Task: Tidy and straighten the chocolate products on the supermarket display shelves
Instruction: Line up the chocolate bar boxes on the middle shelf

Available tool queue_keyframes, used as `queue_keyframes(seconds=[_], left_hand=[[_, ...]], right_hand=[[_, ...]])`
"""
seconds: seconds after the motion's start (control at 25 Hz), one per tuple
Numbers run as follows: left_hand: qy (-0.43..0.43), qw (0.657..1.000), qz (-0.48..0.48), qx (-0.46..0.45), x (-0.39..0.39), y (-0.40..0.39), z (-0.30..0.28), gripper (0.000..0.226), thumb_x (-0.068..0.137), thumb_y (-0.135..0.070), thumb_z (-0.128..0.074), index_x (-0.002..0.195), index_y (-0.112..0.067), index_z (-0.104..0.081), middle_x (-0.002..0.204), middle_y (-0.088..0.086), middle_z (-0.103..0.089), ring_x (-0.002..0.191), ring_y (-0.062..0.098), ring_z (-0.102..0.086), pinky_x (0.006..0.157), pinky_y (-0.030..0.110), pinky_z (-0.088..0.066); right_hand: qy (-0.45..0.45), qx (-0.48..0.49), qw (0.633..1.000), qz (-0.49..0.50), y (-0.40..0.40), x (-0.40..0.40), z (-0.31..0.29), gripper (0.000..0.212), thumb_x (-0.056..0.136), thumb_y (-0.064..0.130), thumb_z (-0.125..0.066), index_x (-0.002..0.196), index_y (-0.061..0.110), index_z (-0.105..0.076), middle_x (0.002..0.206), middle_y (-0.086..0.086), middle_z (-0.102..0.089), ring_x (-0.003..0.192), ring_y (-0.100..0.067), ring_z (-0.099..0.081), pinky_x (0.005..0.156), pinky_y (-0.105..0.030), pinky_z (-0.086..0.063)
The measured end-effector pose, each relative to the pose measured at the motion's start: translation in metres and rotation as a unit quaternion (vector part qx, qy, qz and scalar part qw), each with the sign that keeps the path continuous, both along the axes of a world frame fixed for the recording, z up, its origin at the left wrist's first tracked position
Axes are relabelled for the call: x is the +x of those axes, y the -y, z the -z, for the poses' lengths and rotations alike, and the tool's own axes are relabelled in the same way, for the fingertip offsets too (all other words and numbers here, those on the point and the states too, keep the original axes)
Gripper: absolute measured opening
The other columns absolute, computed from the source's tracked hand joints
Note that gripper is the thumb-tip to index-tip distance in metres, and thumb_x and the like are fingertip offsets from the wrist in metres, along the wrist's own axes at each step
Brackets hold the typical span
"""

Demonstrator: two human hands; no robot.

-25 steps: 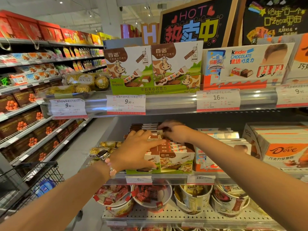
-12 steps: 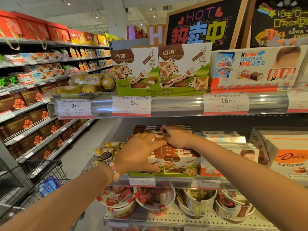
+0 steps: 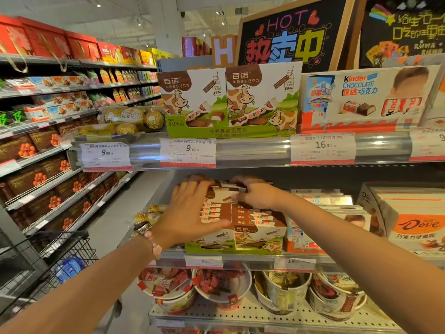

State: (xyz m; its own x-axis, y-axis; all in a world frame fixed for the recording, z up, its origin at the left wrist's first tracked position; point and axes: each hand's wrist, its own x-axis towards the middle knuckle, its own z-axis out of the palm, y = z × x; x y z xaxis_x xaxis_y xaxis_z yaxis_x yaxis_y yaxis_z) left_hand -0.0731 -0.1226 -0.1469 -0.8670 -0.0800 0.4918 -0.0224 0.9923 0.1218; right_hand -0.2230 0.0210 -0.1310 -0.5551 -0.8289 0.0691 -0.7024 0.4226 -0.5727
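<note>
Nearby, Kinder boxes (image 3: 337, 203) beside Bainuo tray (image 3: 260, 239).

The middle shelf (image 3: 252, 260) is carrying a green tray of cow-print chocolate bars (image 3: 250, 233), with gold-wrapped chocolates (image 3: 148, 213) lying to its left and Kinder boxes (image 3: 337, 208) and a Dove carton (image 3: 414, 220) sitting to its right. The top shelf (image 3: 250, 150) is holding two cow-print display boxes (image 3: 228, 100), Ferrero Rocher packs (image 3: 134, 118) and a Kinder display box (image 3: 368, 97). The perforated lower shelf (image 3: 252, 314) is bearing tubs of wrapped sweets (image 3: 221, 285).
</note>
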Motion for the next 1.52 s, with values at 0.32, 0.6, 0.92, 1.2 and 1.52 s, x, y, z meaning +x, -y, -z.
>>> queue_keyframes(seconds=[0.32,0.6,0.92,1.2,1.52], left_hand=[[0.184,0.976,-0.007,0.113,-0.016,0.005,-0.004,0.120,0.048,-0.088,-0.055,0.145,-0.039,-0.007,0.156,-0.005,-0.007,0.143,0.025,-0.009,0.114,0.041,-0.023],[0.271,0.960,0.029,-0.062,-0.006,0.016,-0.008,0.132,0.042,-0.099,-0.034,0.146,-0.033,0.013,0.155,-0.011,0.010,0.143,0.015,0.007,0.116,0.048,-0.001],[0.181,0.969,-0.010,0.166,-0.045,0.006,-0.017,0.050,0.092,-0.042,-0.051,0.135,-0.017,-0.043,0.134,0.006,-0.051,0.114,0.020,-0.053,0.091,0.023,-0.041],[0.122,0.981,-0.038,0.146,-0.042,0.010,-0.008,0.049,0.089,-0.044,-0.056,0.130,-0.019,-0.045,0.125,0.008,-0.053,0.112,0.023,-0.053,0.083,0.023,-0.039],[0.104,0.987,-0.084,0.089,-0.037,0.005,-0.004,0.060,0.089,-0.055,-0.046,0.137,-0.023,-0.029,0.115,0.009,-0.050,0.093,0.027,-0.059,0.068,0.025,-0.039]], right_hand=[[0.018,0.030,0.998,-0.051,0.004,0.010,0.001,0.049,0.097,0.021,-0.045,0.144,0.024,-0.030,0.138,-0.007,-0.048,0.112,-0.020,-0.056,0.085,-0.028,-0.049],[-0.121,0.103,0.986,-0.060,-0.063,0.007,-0.010,0.094,0.072,0.064,-0.063,0.147,0.023,-0.022,0.153,0.002,-0.025,0.138,-0.018,-0.028,0.110,-0.034,-0.028],[-0.168,0.092,0.981,-0.027,-0.080,0.025,0.019,0.074,0.078,0.059,-0.062,0.137,0.024,-0.035,0.129,0.003,-0.051,0.108,-0.015,-0.053,0.092,-0.033,-0.047],[-0.084,-0.011,0.996,0.005,-0.031,0.013,0.003,0.044,0.098,0.030,-0.042,0.140,0.017,-0.039,0.135,-0.006,-0.053,0.115,-0.020,-0.054,0.092,-0.031,-0.045],[-0.088,-0.024,0.995,0.051,-0.021,-0.001,-0.007,0.034,0.097,0.016,-0.044,0.130,0.019,-0.049,0.127,-0.008,-0.055,0.112,-0.023,-0.054,0.084,-0.029,-0.046]])
